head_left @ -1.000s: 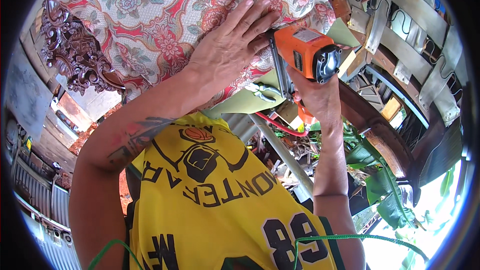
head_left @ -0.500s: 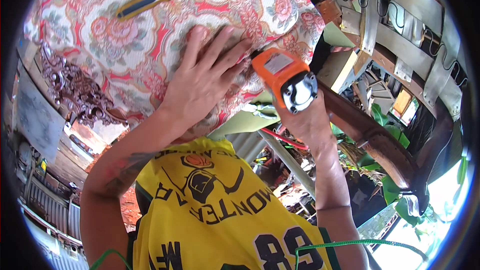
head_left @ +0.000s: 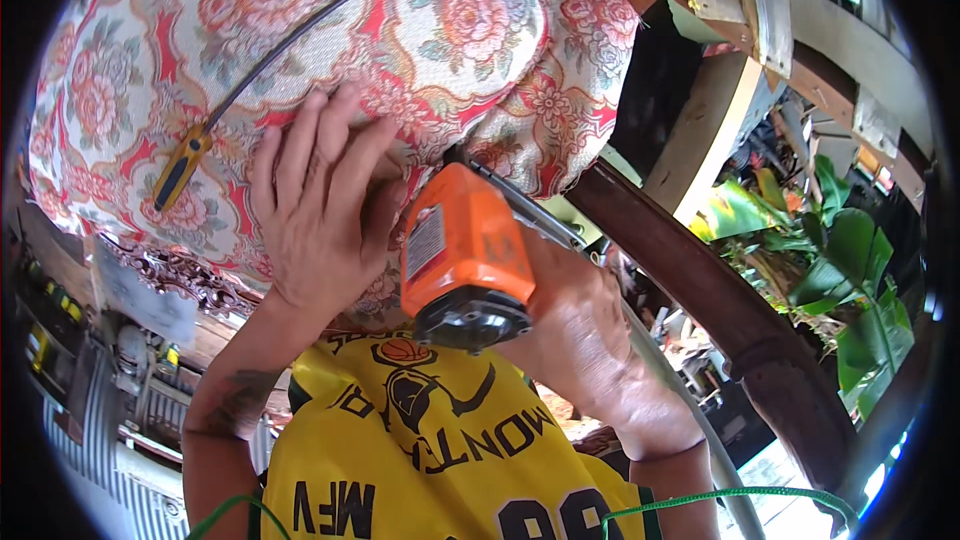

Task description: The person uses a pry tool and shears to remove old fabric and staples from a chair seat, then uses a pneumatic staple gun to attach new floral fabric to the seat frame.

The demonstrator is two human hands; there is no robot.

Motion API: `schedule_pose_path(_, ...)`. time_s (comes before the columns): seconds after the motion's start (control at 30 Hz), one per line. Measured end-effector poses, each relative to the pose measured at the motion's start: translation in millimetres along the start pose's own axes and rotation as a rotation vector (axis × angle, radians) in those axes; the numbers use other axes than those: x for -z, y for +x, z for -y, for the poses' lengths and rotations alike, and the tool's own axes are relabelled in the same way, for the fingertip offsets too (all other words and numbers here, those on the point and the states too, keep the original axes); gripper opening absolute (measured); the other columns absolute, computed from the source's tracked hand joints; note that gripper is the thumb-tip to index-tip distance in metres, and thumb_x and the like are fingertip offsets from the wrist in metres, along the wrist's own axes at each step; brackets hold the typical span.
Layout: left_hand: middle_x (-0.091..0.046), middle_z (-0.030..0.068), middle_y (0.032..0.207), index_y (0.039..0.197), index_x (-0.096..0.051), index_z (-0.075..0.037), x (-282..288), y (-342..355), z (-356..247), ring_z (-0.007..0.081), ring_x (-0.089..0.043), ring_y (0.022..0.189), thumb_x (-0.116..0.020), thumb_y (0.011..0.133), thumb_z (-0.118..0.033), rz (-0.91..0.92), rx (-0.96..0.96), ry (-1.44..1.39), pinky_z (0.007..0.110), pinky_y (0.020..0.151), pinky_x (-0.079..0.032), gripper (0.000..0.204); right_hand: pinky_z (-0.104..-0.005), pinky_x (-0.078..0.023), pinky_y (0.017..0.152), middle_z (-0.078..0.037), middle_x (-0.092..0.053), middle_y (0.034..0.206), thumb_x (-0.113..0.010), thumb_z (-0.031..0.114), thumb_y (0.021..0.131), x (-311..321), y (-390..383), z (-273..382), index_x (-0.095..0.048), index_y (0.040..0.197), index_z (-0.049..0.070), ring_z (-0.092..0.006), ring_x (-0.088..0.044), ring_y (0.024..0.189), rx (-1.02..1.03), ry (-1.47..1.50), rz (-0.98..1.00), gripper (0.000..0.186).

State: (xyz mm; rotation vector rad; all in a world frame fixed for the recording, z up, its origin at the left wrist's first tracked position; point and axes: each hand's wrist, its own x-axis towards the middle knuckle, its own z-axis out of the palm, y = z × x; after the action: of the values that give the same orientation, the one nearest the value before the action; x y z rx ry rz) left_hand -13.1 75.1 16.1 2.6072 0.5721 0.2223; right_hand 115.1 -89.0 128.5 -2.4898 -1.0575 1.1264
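Pressing floral fabric (head_left: 300, 30), flat open left hand (head_left: 320, 210); right hand (head_left: 590, 340) gripping orange stapler (head_left: 465, 260).

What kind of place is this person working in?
Probably an open-air furniture or upholstery workshop: floral fabric stretched over carved dark wood, an orange power tool in the right hand, and green plants close by.

Open-air upholstery workshop, floral fabric (head_left: 330, 30), carved wooden frame (head_left: 180, 275), orange power tool (head_left: 465, 255)

A floral upholstered cushion (head_left: 450, 30) carries a yellow-handled curved tool (head_left: 215, 125) lying on its fabric.
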Motion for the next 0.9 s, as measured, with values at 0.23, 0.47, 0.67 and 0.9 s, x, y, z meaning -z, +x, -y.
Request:
schedule_pose_path(0.23,-0.041,0.0153,0.163,0.149,-0.056,-0.029,1,45,-10,0.0394,-0.034,0.152,-0.070,0.094,-0.047,0.128,-0.120,0.110,0.061,0.122,-0.021,0.060,-0.0420,-0.059,0.055,-0.016,-0.067,0.071,-0.076,0.030,0.089,1,-4,-6,-0.059,0.119,-0.001,-0.0341,-0.072,0.062,-0.027,0.032,-0.018,0.047)
schedule_pose_path(0.47,-0.043,0.0146,0.161,0.145,-0.058,-0.026,-6,29,-14,0.0397,-0.036,0.151,-0.072,0.093,-0.039,0.073,-0.076,0.066,0.064,0.122,-0.019,0.055,-0.0440,-0.061,0.071,-0.017,-0.071,0.086,-0.088,0.025,0.076,5,-1,-10,-0.058,0.129,0.000,-0.0370,-0.075,0.080,-0.066,0.213,0.038,0.067)
schedule_pose_path(0.67,-0.053,0.0071,0.156,0.103,-0.073,-0.022,-25,-19,-28,0.0358,-0.044,0.148,-0.068,0.094,-0.032,-0.056,-0.018,0.026,0.068,0.121,-0.019,0.013,-0.0432,-0.061,0.080,-0.017,-0.076,0.103,-0.092,0.017,0.071,13,0,-5,-0.060,0.135,0.004,-0.0371,-0.076,0.091,-0.129,0.283,0.071,0.073)
schedule_pose_path(0.9,-0.046,0.0079,0.162,0.127,-0.073,-0.021,-47,-48,-47,0.0348,-0.035,0.153,-0.058,0.099,-0.033,-0.074,0.070,0.104,0.067,0.121,-0.019,0.034,-0.0351,-0.062,0.080,-0.012,-0.078,0.097,-0.089,0.009,0.075,14,-5,-1,-0.069,0.121,0.005,-0.0205,-0.077,0.089,-0.081,0.170,0.028,0.051)
